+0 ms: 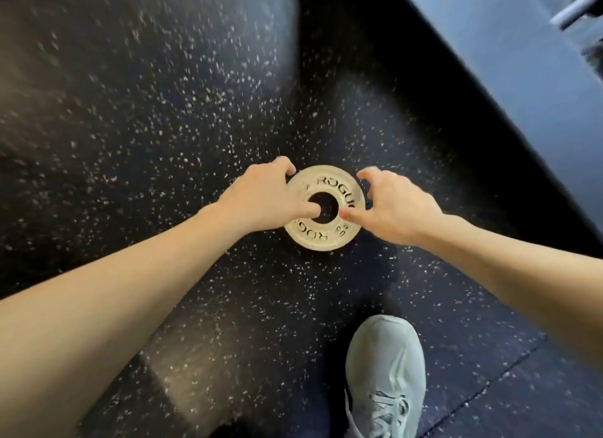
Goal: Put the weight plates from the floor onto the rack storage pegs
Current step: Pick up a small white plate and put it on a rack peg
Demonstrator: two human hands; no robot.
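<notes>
Nearest you, at the lower right, your pale grey-green sneaker [386, 375] stands on the speckled black rubber floor [137, 117], planted close so you can reach down. Just beyond it, in the middle, a small tan Rogue change plate [326, 238] lies flat on the floor. Your left hand [261, 199] grips its left side, thumb hooked into the centre hole and fingers curled over the outer rim, likely to tip up an edge that sits too flush to get under. Your right hand [391, 205] hovers at the right edge, fingers curled and spread, thumb near the hole; whether it touches the plate you cannot tell. Far right, a blurred metal bar [574, 8] lies on a blue-grey surface [509, 45]. No rack pegs show, and no containers.
</notes>
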